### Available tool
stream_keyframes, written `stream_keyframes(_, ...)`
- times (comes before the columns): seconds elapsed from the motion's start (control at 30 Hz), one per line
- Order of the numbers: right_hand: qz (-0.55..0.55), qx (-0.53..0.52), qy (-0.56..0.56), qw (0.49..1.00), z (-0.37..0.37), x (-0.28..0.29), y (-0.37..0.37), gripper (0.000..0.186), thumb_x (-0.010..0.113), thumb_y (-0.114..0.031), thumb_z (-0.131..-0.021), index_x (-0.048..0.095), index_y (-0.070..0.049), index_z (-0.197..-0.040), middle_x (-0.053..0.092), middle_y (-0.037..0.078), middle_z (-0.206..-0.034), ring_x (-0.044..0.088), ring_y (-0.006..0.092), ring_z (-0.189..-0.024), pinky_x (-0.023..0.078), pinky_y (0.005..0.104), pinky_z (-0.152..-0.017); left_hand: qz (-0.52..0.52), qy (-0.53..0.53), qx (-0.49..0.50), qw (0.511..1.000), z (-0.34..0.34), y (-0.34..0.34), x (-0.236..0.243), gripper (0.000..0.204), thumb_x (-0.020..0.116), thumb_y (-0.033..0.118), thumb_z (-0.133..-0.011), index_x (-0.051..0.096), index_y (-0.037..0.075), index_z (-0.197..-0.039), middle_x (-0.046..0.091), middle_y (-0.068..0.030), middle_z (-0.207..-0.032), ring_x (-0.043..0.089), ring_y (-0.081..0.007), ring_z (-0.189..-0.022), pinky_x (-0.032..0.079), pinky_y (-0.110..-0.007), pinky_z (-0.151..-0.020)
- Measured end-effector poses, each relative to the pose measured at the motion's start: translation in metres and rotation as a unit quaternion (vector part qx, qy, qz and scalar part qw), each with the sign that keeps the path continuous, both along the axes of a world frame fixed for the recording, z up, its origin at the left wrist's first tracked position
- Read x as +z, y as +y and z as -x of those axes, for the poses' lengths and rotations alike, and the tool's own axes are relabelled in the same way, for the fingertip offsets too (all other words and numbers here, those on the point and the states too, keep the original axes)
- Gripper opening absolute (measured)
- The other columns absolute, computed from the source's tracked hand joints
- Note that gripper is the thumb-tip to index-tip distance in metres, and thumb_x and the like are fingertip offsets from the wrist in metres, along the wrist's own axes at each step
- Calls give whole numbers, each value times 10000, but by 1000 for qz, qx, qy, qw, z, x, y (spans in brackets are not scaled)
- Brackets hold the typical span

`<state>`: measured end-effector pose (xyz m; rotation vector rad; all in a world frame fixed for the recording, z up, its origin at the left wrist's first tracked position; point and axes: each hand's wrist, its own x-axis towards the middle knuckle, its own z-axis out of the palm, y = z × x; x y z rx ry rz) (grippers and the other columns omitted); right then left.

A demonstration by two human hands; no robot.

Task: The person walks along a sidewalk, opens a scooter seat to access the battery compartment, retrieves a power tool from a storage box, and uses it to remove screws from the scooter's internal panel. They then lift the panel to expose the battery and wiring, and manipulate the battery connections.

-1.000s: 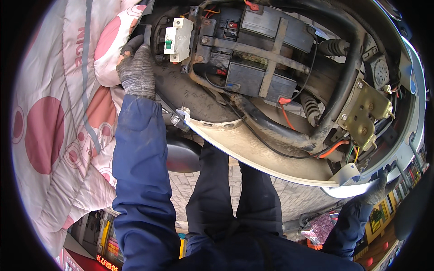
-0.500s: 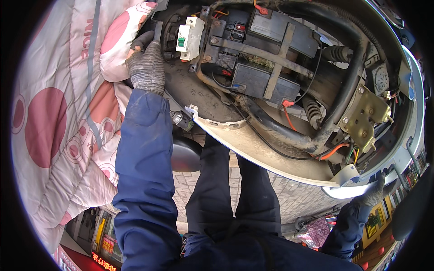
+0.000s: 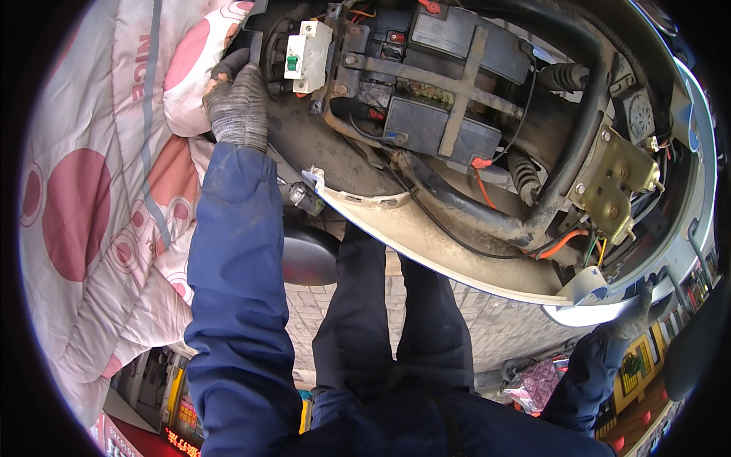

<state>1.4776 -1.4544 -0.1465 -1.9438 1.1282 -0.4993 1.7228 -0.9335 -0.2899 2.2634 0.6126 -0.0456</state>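
Note:
An electric scooter lies open before me, its pale body shell (image 3: 457, 272) around a black tube frame (image 3: 449, 204). My left hand (image 3: 237, 107), in a grey knitted glove, is at the scooter's front left, beside a pink-and-white quilted cover (image 3: 84, 206). Its fingers are curled at a dark panel edge; what they hold is partly hidden. Just right of it sits a white circuit breaker (image 3: 309, 57) with a green switch. My right hand (image 3: 630, 320), also gloved, is against the lower rear edge of the shell, its fingers mostly hidden.
Dark batteries (image 3: 442, 129) lie under a crossed metal strap (image 3: 463, 91). A brass-coloured bracket (image 3: 613, 183) and coil-spring shocks (image 3: 524, 175) sit towards the rear. Loose orange and black wires run along the frame. Paving (image 3: 502, 335) and a pink quilted item (image 3: 533, 390) are below.
The scooter's body and parts have shifted slightly left and up in view. My left hand has moved a little the same way; my right hand stays at the rear edge.

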Motion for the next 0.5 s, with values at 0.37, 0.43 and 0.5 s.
stream_keyframes(0.37,-13,-15,-8,1000,6,0,-7,571,561,-71,-797,306,-38,-1306,446,211,-1214,507,343,-1066,440,441,-899,-83,2,-29,996,-1,11,-10,291,594,204,-750,644,116,-1023,644,-82,-826,581,-175,-691,464,-299,-671)
stream_keyframes(0.43,-21,-34,-11,999,6,-1,-7,582,571,-77,-795,302,-41,-1309,447,207,-1210,511,340,-1058,445,441,-891,-105,7,-38,994,-2,11,-8,292,593,191,-747,643,105,-1022,644,-80,-824,579,-167,-694,462,-295,-671)
stream_keyframes(0.5,-20,-13,-5,1000,5,0,-6,601,585,-81,-790,293,-44,-1313,447,202,-1204,516,337,-1048,448,441,-884,-100,0,-52,994,-4,9,-6,297,593,164,-745,639,92,-1029,642,-72,-821,573,-151,-697,459,-287,-670)
